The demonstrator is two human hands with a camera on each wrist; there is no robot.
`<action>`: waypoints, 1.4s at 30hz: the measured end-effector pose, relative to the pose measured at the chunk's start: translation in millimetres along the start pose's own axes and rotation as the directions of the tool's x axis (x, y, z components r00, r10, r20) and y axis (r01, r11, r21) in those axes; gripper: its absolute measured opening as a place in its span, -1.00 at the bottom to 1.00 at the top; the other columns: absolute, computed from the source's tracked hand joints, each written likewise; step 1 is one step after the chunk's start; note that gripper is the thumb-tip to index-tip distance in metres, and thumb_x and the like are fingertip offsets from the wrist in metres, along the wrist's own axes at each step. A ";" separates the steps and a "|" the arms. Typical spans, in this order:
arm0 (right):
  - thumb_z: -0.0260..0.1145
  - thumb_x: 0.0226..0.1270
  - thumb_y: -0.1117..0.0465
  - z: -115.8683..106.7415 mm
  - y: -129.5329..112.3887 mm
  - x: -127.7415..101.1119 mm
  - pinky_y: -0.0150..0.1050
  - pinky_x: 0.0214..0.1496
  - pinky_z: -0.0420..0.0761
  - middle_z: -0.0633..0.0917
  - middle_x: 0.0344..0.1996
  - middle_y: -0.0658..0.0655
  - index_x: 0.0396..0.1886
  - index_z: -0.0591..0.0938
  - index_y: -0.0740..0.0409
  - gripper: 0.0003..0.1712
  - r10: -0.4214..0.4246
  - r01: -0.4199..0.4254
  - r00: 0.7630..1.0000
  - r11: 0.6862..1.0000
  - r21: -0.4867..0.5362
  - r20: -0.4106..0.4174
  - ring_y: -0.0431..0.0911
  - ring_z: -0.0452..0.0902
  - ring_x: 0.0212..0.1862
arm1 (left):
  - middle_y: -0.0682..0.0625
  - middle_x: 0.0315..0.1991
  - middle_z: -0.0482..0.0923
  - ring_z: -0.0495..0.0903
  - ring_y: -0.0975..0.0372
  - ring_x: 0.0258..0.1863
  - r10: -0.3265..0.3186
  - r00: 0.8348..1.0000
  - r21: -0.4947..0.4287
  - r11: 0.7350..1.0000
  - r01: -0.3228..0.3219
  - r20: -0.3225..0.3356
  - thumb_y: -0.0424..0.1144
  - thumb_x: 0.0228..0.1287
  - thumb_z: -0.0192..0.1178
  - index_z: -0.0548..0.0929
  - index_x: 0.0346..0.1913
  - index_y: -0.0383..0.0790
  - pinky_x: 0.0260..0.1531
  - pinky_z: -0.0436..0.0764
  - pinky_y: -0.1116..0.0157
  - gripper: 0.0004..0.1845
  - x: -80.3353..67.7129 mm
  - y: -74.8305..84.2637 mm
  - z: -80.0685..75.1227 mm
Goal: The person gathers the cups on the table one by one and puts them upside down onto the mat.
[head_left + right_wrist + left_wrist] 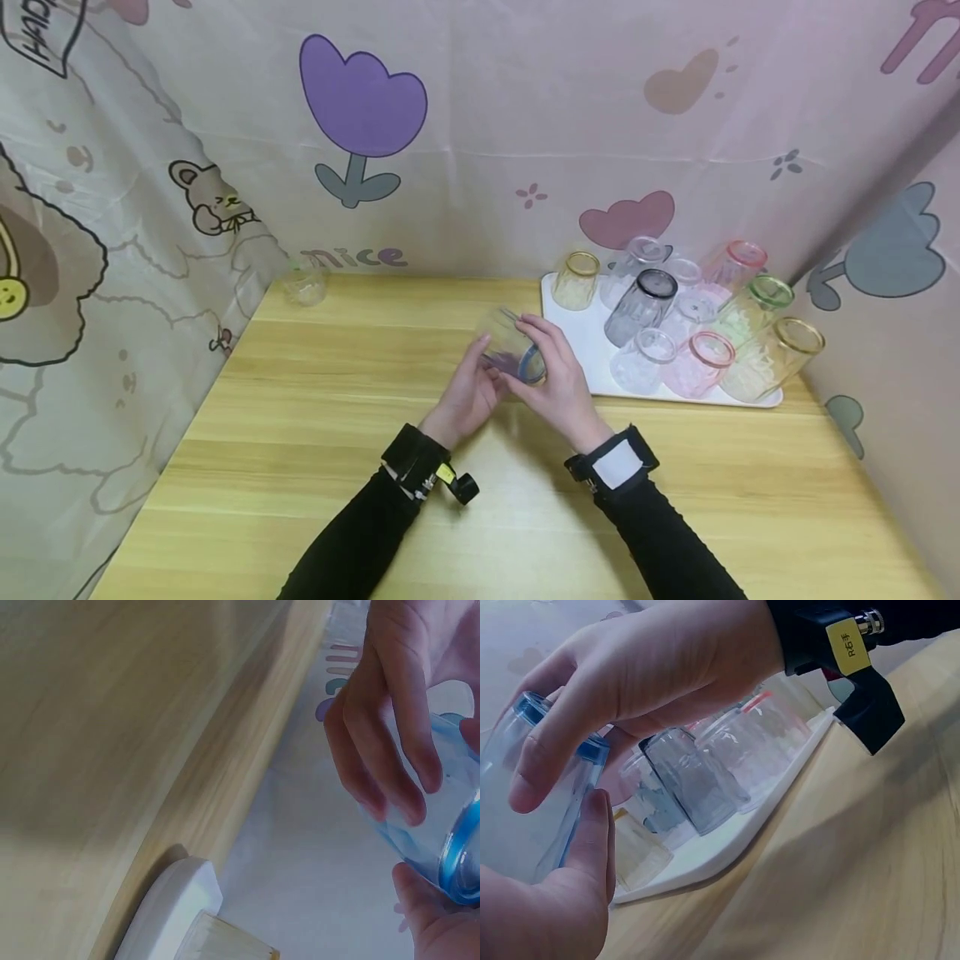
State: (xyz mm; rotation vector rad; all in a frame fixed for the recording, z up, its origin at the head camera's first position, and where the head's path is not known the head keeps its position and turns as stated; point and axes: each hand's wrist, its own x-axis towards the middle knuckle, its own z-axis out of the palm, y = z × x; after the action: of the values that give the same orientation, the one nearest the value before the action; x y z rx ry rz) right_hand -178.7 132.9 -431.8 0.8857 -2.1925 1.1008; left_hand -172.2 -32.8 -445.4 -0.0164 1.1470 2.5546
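Note:
Between my two hands, over the middle of the table, is a clear drinking glass (pixel 501 329) with a blue rim (pixel 531 365). It is tilted, its rim turned toward my right hand. My left hand (pixel 468 396) grips the glass body from the left, its thumb along the side. My right hand (pixel 557 379) holds the rim end, fingers over the top and thumb below. In the left wrist view the right hand's fingers (pixel 547 761) lie across the blue rim. The right wrist view shows the left hand's fingers (pixel 386 761) spread along the glass wall.
To the right, a white tray (pixel 573 342) carries several upside-down glasses, with rims of amber (pixel 582 264), black (pixel 657 284), pink (pixel 712 349) and green (pixel 771 292). Another clear glass (pixel 305 285) stands at the table's far left corner. A patterned cloth (pixel 480 125) hangs behind the wooden table (pixel 300 450).

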 end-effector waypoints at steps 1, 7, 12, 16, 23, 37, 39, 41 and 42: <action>0.71 -0.12 0.39 -0.5 0.5 -0.3 -0.01 0.51 0.41 0.48 0.38 0.33 0.39 0.48 0.30 -0.02 -0.002 0.002 1.000 1.000 -0.005 0.006 0.20 0.43 0.40 | -0.01 0.07 0.50 0.60 0.33 -0.11 -0.005 1.000 0.001 1.000 0.005 0.003 0.18 0.57 0.00 0.12 0.59 -0.19 -0.13 0.64 0.54 -0.24 -0.4 -0.6 -0.3; 0.71 -0.10 0.39 -9.1 -0.4 4.1 -0.02 0.51 0.42 0.50 0.37 0.28 0.37 0.50 0.28 -0.05 -0.004 0.004 1.000 1.000 0.007 0.027 0.14 0.44 0.41 | -0.03 0.05 0.57 0.63 0.31 -0.13 -0.019 0.999 0.024 1.000 0.018 0.048 0.18 0.57 0.04 0.15 0.57 -0.26 -0.07 0.67 0.47 -0.22 -1.2 -0.8 -2.8; 0.71 -0.08 0.38 -22.0 -3.7 15.3 0.01 0.51 0.41 0.52 0.36 0.27 0.37 0.51 0.26 -0.06 0.017 -0.017 0.999 1.000 0.012 0.028 0.15 0.44 0.40 | -0.02 0.00 0.63 0.69 0.27 -0.12 -0.005 0.992 0.068 0.998 -0.004 0.128 0.20 0.53 0.12 0.35 0.41 -0.26 0.07 0.70 0.31 -0.31 0.5 1.9 -2.8; 0.70 -0.06 0.36 -34.2 -4.1 28.6 0.09 0.48 0.43 0.51 0.36 0.28 0.38 0.50 0.26 -0.06 0.036 -0.036 0.999 0.999 -0.006 0.038 0.16 0.45 0.38 | -0.02 0.00 0.66 0.71 0.18 -0.06 0.015 0.991 0.145 0.989 -0.035 0.136 0.16 0.56 0.10 0.49 0.18 -0.17 0.23 0.64 0.08 -0.52 2.2 4.0 -0.6; 0.67 -0.03 0.30 -62.0 -5.7 56.9 0.15 0.19 0.54 0.42 0.24 0.36 0.35 0.51 0.27 -0.11 0.173 -0.165 0.983 0.979 -0.120 0.063 0.22 0.45 0.19 | -0.39 0.25 0.54 0.58 -0.22 0.16 0.053 0.998 0.416 0.908 -0.058 0.023 -0.17 0.59 0.10 0.44 0.36 -0.41 0.20 0.64 -0.03 -0.53 10.3 0.7 12.4; 0.57 0.16 0.10 -86.5 18.3 115.4 0.19 0.03 0.58 0.51 0.18 0.39 0.39 0.49 0.28 -0.17 0.391 -0.245 0.860 0.880 -0.406 0.329 0.27 0.54 0.08 | 0.04 -0.08 0.62 0.57 0.30 -0.22 0.102 0.925 0.930 -0.072 -0.360 0.366 -0.20 0.42 0.29 0.68 0.13 -0.18 -0.24 0.58 0.43 -0.71 38.7 -13.2 38.7; 0.57 0.16 0.08 -86.0 25.2 120.9 0.17 -0.02 0.61 0.51 0.18 0.40 0.38 0.49 0.28 -0.17 0.417 -0.237 0.833 0.863 -0.447 0.365 0.27 0.55 0.05 | 0.07 -0.06 0.60 0.57 0.28 -0.16 0.051 0.914 0.891 -0.251 -0.377 0.402 -0.17 0.40 0.32 0.70 0.11 -0.11 -0.22 0.59 0.41 -0.72 42.2 -16.2 42.4; 0.56 0.16 0.08 -85.8 31.9 125.4 0.17 -0.05 0.63 0.53 0.19 0.40 0.36 0.50 0.30 -0.19 0.434 -0.221 0.811 0.848 -0.481 0.393 0.27 0.57 0.03 | 0.07 -0.04 0.60 0.58 0.25 -0.09 0.002 0.904 0.836 -0.381 -0.396 0.429 -0.15 0.38 0.35 0.73 0.08 -0.07 -0.17 0.62 0.38 -0.74 46.1 -19.9 46.3; 0.57 0.14 0.09 -85.8 34.7 127.3 0.17 -0.05 0.64 0.55 0.18 0.41 0.34 0.51 0.31 -0.19 0.438 -0.210 0.803 0.842 -0.496 0.404 0.27 0.58 0.03 | 0.07 -0.03 0.60 0.58 0.23 -0.05 -0.020 0.899 0.807 -0.431 -0.403 0.438 -0.15 0.36 0.36 0.74 0.06 -0.04 -0.13 0.62 0.36 -0.75 48.2 -22.0 47.7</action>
State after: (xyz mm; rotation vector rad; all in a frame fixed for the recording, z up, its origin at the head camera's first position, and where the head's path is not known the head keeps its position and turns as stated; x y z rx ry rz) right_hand -273.1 179.8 -315.0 0.6417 -2.9675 0.4903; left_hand -204.8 30.0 -436.3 1.0423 2.9640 0.5248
